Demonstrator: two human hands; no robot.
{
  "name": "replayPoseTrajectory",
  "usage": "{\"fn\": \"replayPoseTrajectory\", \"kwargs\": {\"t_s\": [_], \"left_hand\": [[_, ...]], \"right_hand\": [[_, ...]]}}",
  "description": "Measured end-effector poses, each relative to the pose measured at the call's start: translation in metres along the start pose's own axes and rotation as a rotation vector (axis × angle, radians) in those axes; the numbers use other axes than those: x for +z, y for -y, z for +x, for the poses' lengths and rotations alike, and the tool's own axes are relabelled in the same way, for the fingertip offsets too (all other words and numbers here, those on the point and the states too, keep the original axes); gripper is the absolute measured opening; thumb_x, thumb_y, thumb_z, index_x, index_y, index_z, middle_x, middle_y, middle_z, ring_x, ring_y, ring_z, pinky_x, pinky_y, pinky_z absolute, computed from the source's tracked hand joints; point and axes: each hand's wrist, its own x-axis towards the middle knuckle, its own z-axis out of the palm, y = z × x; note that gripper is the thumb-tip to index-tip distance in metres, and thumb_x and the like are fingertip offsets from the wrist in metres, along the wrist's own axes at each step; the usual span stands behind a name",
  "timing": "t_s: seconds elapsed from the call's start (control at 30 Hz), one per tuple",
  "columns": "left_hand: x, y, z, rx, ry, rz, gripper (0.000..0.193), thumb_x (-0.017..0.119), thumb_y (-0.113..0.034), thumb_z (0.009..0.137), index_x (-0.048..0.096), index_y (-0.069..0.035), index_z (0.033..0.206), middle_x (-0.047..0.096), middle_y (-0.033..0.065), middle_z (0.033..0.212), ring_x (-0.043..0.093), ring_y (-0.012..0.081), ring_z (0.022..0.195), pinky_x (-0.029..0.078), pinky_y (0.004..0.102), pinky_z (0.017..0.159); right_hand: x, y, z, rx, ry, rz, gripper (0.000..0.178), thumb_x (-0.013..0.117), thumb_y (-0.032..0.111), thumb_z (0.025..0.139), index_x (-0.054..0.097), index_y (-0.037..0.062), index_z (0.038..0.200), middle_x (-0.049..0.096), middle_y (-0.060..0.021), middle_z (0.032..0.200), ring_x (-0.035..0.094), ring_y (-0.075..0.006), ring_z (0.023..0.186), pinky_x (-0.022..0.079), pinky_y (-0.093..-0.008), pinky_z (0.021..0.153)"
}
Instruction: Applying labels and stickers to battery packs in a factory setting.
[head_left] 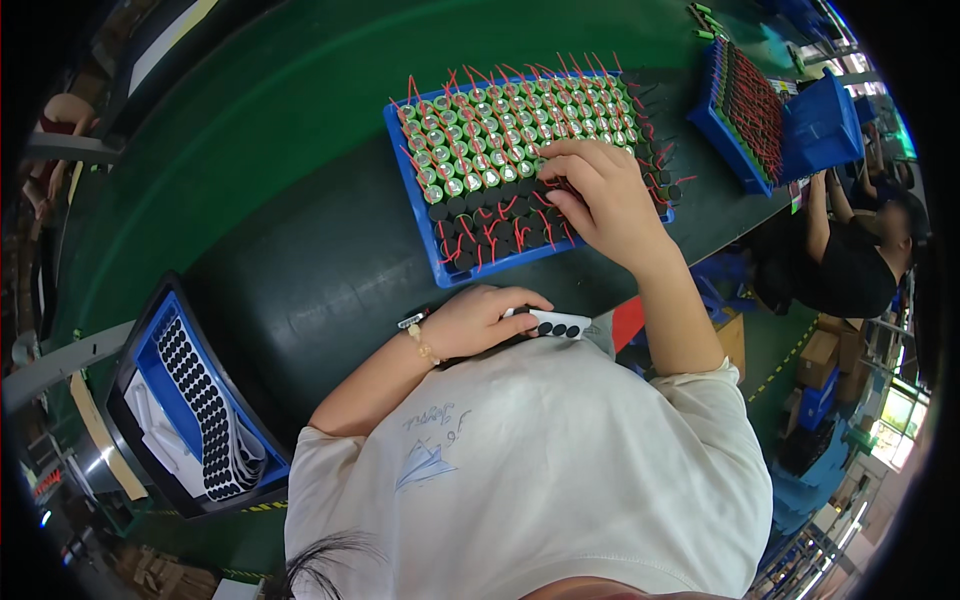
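Observation:
A blue tray (415,215) holds rows of upright battery cells with red wires. The far rows show bare silver tops and green sides (470,130); the near rows are capped with black discs (500,232). Over the boundary between them hovers or rests my right hand (600,190), fingers bent and thumb apart, its fingertips at the cell tops; I see nothing between them. Close to my body, my left hand (490,318) grips a white strip of round black stickers (560,325), partly hidden under the fingers.
At left, a blue bin (275,450) in a black tray contains a folded sticker strip (205,400) and white pieces. Far right on the dark table (300,260), another blue tray of wired cells (740,120) stands beside a blue box (822,125). A person (850,250) sits at right.

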Motion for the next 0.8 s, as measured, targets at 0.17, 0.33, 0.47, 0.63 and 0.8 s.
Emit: {"fn": "replayPoseTrajectory", "kwargs": {"t_s": [0.17, 0.33, 0.47, 0.63, 0.8], "left_hand": [[-0.002, -0.014, -0.004, -0.118, 0.028, -0.315, 0.023, 0.055, -0.01, 0.098, 0.064, -0.003, 0.118, 0.073, 0.0084, 0.1, 0.071, 0.0139, 0.09, 0.052, 0.0278, 0.079], [-0.015, -0.058, -0.022, -0.074, -0.004, -0.064, 0.018, 0.057, -0.008, 0.097, 0.066, 0.0, 0.11, 0.073, 0.0081, 0.094, 0.071, 0.0155, 0.087, 0.053, 0.0266, 0.079], [-0.044, -0.061, -0.058, 0.171, -0.071, -0.306, 0.022, 0.062, -0.016, 0.096, 0.066, 0.004, 0.104, 0.072, 0.0108, 0.087, 0.071, 0.0187, 0.081, 0.054, 0.028, 0.072], [-0.095, 0.004, -0.111, 0.526, -0.426, -0.657, 0.041, 0.062, -0.038, 0.096, 0.061, 0.004, 0.099, 0.069, 0.0121, 0.079, 0.068, 0.0198, 0.065, 0.054, 0.0312, 0.054], [-0.124, 0.021, -0.119, 0.692, -0.793, -1.106, 0.036, 0.041, -0.037, 0.106, 0.057, -0.006, 0.116, 0.051, 0.0028, 0.069, 0.043, 0.0164, 0.061, 0.037, 0.0315, 0.06]], "right_hand": [[0.007, 0.004, -0.02, 0.002, 0.079, 0.11, 0.032, 0.067, 0.007, 0.082, 0.065, 0.0106, 0.113, 0.064, -0.0062, 0.125, 0.058, -0.0289, 0.121, 0.039, -0.0511, 0.104], [0.0, 0.004, -0.014, -0.094, -0.07, 0.093, 0.026, 0.066, 0.007, 0.083, 0.068, 0.0095, 0.109, 0.069, -0.0073, 0.114, 0.064, -0.0297, 0.107, 0.045, -0.0488, 0.098], [0.009, 0.001, 0.024, -0.163, -0.061, 0.09, 0.018, 0.065, 0.007, 0.085, 0.073, 0.0106, 0.1, 0.067, -0.0068, 0.098, 0.063, -0.0268, 0.091, 0.049, -0.0391, 0.08], [0.028, 0.014, 0.046, -0.149, -0.021, -0.129, 0.022, 0.064, 0.009, 0.085, 0.075, 0.015, 0.103, 0.064, -0.0043, 0.09, 0.062, -0.0261, 0.089, 0.048, -0.0403, 0.077], [0.036, 0.017, 0.042, -0.101, -0.025, -0.167, 0.02, 0.065, 0.012, 0.084, 0.074, 0.0171, 0.101, 0.063, -0.0035, 0.087, 0.062, -0.0252, 0.089, 0.048, -0.0396, 0.077]]}}
